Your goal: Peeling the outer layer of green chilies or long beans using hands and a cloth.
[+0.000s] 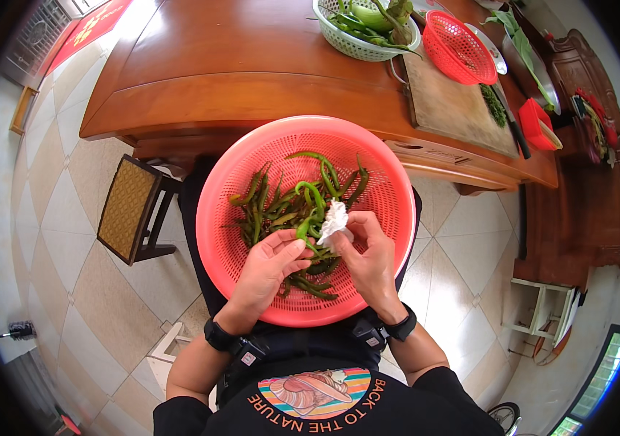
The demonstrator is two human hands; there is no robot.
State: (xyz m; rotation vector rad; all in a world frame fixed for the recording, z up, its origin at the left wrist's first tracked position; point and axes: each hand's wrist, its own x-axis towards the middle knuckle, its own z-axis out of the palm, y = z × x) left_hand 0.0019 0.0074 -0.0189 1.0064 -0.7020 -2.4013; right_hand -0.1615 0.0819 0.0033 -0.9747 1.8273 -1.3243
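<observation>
A pink plastic colander (215, 272) rests on my lap, with many long green chili peppers (258, 210) lying loose in it. Above them my left hand (272, 261) pinches one bright green pepper (303, 228) between thumb and fingertips. My right hand (369, 253) grips a crumpled white tissue (335, 220), close beside that pepper. Whether the tissue touches the pepper I cannot tell. Another curved green pepper (312, 193) lies just beyond my fingers.
Ahead is a brown wooden table (206, 87) bearing a pale green basket (364, 52) of vegetables and a red basket (460, 49). A knife (514, 122) and chopped greens (492, 106) lie on a wooden cutting board (446, 109). A stool (130, 210) stands at left.
</observation>
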